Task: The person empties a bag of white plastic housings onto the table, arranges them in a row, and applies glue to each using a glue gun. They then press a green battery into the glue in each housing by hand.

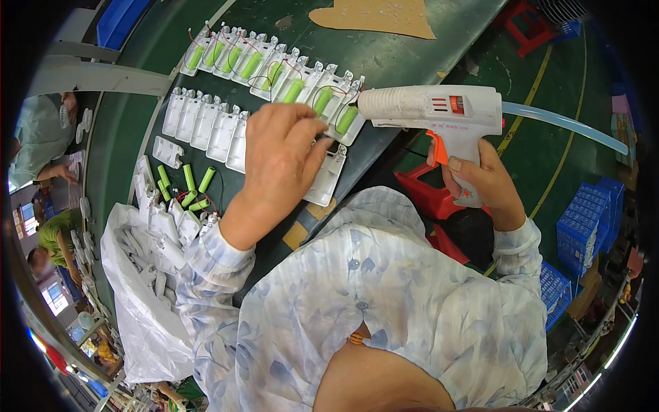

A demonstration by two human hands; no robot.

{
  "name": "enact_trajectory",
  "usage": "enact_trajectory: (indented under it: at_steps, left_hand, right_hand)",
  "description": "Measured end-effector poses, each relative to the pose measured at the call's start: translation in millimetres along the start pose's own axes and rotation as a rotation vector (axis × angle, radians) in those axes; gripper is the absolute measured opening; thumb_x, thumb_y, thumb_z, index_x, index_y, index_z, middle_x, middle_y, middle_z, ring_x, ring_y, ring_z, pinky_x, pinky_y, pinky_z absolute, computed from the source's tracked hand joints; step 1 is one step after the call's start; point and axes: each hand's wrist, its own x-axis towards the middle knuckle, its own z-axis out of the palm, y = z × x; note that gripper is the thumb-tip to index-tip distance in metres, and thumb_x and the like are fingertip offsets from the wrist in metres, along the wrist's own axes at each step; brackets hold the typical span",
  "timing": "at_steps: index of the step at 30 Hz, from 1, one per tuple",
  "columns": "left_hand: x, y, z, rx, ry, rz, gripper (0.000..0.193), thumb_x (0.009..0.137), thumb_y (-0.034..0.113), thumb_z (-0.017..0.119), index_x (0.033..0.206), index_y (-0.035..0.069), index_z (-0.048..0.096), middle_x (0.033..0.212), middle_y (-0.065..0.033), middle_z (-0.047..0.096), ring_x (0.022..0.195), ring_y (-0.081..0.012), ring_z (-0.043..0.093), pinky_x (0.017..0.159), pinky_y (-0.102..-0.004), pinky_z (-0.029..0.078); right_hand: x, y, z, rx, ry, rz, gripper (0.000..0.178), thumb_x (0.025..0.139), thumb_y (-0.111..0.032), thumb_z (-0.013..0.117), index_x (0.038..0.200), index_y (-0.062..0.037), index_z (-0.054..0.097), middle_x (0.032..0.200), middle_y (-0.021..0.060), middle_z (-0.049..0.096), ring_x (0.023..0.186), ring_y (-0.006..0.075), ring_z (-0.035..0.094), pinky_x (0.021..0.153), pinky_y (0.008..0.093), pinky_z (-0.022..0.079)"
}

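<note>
My right hand [493, 180] grips a white hot glue gun [412, 108] by its handle, beside the orange trigger [438, 147]. A translucent glue stick [566, 123] sticks out of its back. The nozzle points left, close to a green battery cell [348, 120] in the nearest white plastic housing of the far row. My left hand [274, 154] is over the near row of white housings [199, 122], fingers curled and thumb drawn toward them. Its fingertips come near the far row's cells; what they hold, if anything, is hidden. Thin wires run along the far row's housings.
Loose green cells [189, 178] lie left of my left arm, beside a white bag [127, 275] of plastic parts. Brown cardboard [374, 17] rests at the table's far end. A red stool [422, 182] and blue crates [583, 223] stand to the right. Other people are at the left.
</note>
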Motion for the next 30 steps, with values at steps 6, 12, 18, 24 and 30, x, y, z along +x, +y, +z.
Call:
enact_trajectory:
  at_steps: [6,12,18,24,30]
  left_hand:
    - [-26,-2,-7,0.038,-0.062,-0.076,0.028,0.071,0.007,0.079,0.096,0.007,0.067,0.102,-0.0082,0.063,0.097,-0.0292,0.057,0.083,-0.041,0.042]
    - [-51,-39,-41,0.154,0.084,-0.254,0.027,0.074,0.006,0.077,0.099,0.005,0.067,0.107,-0.0123,0.065,0.101,-0.033,0.059,0.087,-0.0419,0.046]
    - [-89,-109,-67,0.371,0.235,-0.491,0.041,0.085,0.02,0.075,0.118,-0.001,0.063,0.126,-0.0208,0.062,0.116,-0.0386,0.058,0.101,-0.0429,0.045]
    - [-99,-142,-66,0.517,0.142,-0.549,0.055,0.092,0.039,0.066,0.129,0.0,0.06,0.139,-0.0233,0.055,0.127,-0.0404,0.051,0.107,-0.0471,0.041]
    - [-93,-156,-75,0.564,0.056,-0.552,0.056,0.087,0.044,0.07,0.125,0.005,0.064,0.133,-0.017,0.059,0.121,-0.0359,0.055,0.102,-0.0467,0.044]
  right_hand:
    - [-5,-5,-2,-0.017,-0.013,0.029,0.031,0.091,-0.016,0.06,0.114,0.0038,0.056,0.093,0.0091,0.064,0.056,0.0125,0.055,0.053,0.0272,0.045]
    - [-10,0,-7,-0.06,0.012,0.088,0.03,0.092,-0.018,0.061,0.113,0.0028,0.057,0.092,0.0081,0.064,0.055,0.0121,0.055,0.051,0.0262,0.043]
    - [-12,-1,-2,0.069,0.041,-0.029,0.05,0.087,-0.029,0.065,0.122,0.005,0.055,0.109,0.0168,0.068,0.053,0.0115,0.056,0.049,0.0244,0.045]
    - [-8,15,-14,0.119,-0.006,-0.011,0.061,0.083,-0.036,0.066,0.126,0.0061,0.052,0.118,0.0213,0.066,0.048,0.0117,0.054,0.045,0.024,0.046]
    - [-6,24,-8,0.289,-0.055,-0.07,0.067,0.082,-0.036,0.07,0.131,0.0042,0.048,0.124,0.0241,0.064,0.049,0.0123,0.057,0.045,0.0236,0.047]
